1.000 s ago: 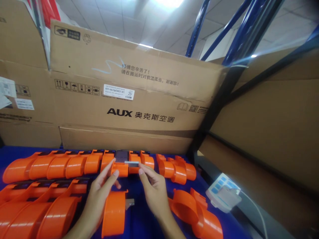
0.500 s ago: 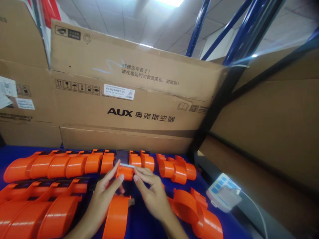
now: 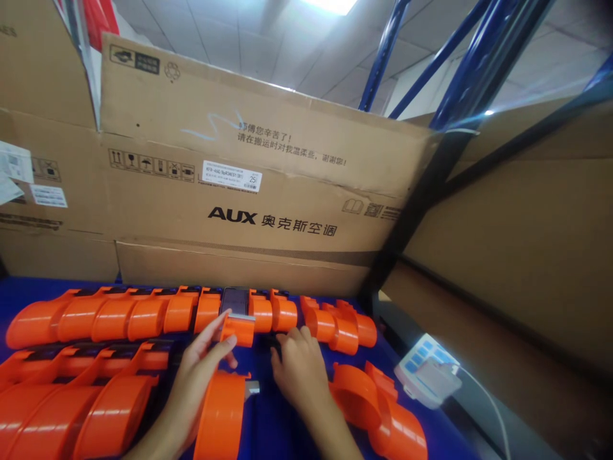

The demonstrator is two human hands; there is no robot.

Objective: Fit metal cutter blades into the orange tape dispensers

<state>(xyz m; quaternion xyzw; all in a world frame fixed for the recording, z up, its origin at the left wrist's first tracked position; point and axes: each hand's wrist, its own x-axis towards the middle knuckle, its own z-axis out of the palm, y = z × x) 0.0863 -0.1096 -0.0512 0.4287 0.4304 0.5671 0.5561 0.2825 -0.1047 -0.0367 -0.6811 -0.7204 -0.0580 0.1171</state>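
In my left hand (image 3: 201,364) is a small orange plastic tape dispenser part (image 3: 238,331) with a grey metal strip along its top edge. My left thumb and fingers pinch it from the left side. My right hand (image 3: 299,367) is low over the blue surface, its fingers curled at a small dark piece (image 3: 272,342); whether they grip it is partly hidden. Below my left hand stands a larger orange tape dispenser (image 3: 220,415) with a metal tab (image 3: 251,387) sticking out to its right.
Orange tape dispensers (image 3: 109,317) line the back of the blue surface (image 3: 268,428), with larger ones (image 3: 110,415) at front left and loose ones (image 3: 357,396) at right. A dark flat object (image 3: 234,300) stands among the back row. A white power strip (image 3: 428,370) with a cable lies right; cardboard (image 3: 268,255) walls the back.
My right hand has let go of the orange part's right side and moved down and right to the dark piece. My left hand still holds the part, nearly in place.
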